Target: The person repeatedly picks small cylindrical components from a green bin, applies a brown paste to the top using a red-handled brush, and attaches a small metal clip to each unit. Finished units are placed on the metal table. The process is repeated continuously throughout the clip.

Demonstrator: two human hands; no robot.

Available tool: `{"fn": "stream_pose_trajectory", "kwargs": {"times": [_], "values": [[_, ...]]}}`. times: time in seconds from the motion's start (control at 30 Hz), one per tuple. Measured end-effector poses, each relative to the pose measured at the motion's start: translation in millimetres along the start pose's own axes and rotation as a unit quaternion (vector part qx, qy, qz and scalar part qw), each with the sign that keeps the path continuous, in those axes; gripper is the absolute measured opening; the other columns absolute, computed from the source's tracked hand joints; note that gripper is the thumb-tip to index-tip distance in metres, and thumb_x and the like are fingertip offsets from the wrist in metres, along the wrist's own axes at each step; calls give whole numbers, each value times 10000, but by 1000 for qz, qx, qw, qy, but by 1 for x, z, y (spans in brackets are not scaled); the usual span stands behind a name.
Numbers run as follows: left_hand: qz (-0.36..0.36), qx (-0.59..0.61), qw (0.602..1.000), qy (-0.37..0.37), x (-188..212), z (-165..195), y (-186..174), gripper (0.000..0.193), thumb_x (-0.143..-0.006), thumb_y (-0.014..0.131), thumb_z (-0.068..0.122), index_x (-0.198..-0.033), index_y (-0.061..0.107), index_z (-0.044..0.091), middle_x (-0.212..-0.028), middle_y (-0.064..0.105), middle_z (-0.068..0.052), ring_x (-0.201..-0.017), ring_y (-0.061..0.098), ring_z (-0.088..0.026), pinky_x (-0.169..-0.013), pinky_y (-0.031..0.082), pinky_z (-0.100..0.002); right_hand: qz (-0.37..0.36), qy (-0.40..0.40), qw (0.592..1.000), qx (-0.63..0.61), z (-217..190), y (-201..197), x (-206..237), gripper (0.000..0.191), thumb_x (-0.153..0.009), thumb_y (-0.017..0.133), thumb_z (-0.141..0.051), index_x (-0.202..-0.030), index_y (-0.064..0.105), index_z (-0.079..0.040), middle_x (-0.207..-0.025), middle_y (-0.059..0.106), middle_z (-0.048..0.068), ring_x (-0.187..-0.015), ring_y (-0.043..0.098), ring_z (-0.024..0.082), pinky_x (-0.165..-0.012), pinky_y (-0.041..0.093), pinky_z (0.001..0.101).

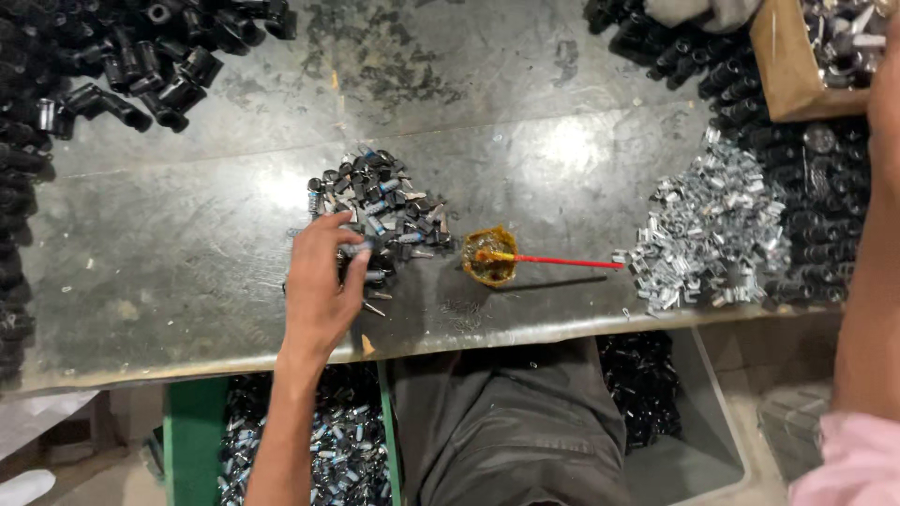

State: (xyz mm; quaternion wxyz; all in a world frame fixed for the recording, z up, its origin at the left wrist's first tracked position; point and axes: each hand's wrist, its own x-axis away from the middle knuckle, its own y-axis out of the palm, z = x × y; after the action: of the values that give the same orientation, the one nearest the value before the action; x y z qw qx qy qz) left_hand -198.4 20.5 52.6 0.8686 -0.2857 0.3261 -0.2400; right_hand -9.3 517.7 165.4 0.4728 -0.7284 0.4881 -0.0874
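Observation:
My left hand [319, 286] reaches onto the near left edge of a small pile of dark and silver metal parts [389, 211] in the middle of the grey metal table [187, 244]. Its thumb and fingers curl among the parts; whether they hold one is unclear. My right arm [867, 281], with a pink sleeve at the bottom right, stretches up along the right edge. My right hand [886, 89] is by a cardboard box [783, 66] of metal pieces and is mostly cut off by the frame.
A small amber pot [489, 255] with a red stick [562, 262] stands right of the pile. A heap of shiny silver clips [712, 234] lies further right. Black tube-shaped parts [141, 66] line the left, back and right. Bins of parts [347, 450] sit under the table by my legs.

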Motion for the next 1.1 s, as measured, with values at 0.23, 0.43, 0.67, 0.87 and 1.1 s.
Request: {"fn": "stream_pose_trajectory", "kwargs": {"times": [0.23, 0.43, 0.67, 0.87, 1.1], "values": [[125, 579, 768, -244, 46, 19, -5, 162, -1134, 575, 174, -1118, 592, 14, -958, 615, -64, -882, 573, -160, -953, 550, -403, -189, -240, 950, -63, -46, -20, 171, 143, -936, 651, 73, -992, 672, -58, -1053, 728, 90, -996, 710, 160, -838, 582, 272], [65, 568, 754, -324, 91, 65, -11, 182, -1041, 594, 148, -1153, 568, 7, -939, 564, -40, -866, 522, -133, -824, 470, -342, -460, -126, 862, -171, -72, 27, 261, 215, -884, 707, -169, -1082, 775, -122, -825, 688, 38, -658, 643, 193, -569, 514, 352], [158, 612, 696, -342, 122, 85, -26, 228, -1108, 540, 151, -1238, 596, -28, -899, 510, -17, -845, 476, -119, -879, 496, -374, -426, -123, 893, -80, -56, 51, 281, 262, -902, 712, -187, -1161, 748, -182, -804, 598, 62, -622, 596, 223, -590, 494, 373], [129, 556, 736, -363, 127, 85, -23, 277, -1009, 550, 70, -1263, 580, -35, -997, 598, -46, -939, 562, -134, -901, 509, -337, -369, -216, 903, -31, -62, 80, 287, 379, -920, 701, -231, -1299, 701, -256, -767, 522, 81, -616, 572, 269, -581, 492, 417], [79, 551, 739, -379, 131, 83, -9, 320, -1035, 579, 90, -1328, 619, -31, -882, 590, -44, -782, 520, -107, -699, 444, -267, -382, -274, 882, 45, -73, 97, 278, 359, -932, 682, -320, -1288, 697, -275, -826, 569, 60, -661, 617, 288, -560, 527, 441]]}}
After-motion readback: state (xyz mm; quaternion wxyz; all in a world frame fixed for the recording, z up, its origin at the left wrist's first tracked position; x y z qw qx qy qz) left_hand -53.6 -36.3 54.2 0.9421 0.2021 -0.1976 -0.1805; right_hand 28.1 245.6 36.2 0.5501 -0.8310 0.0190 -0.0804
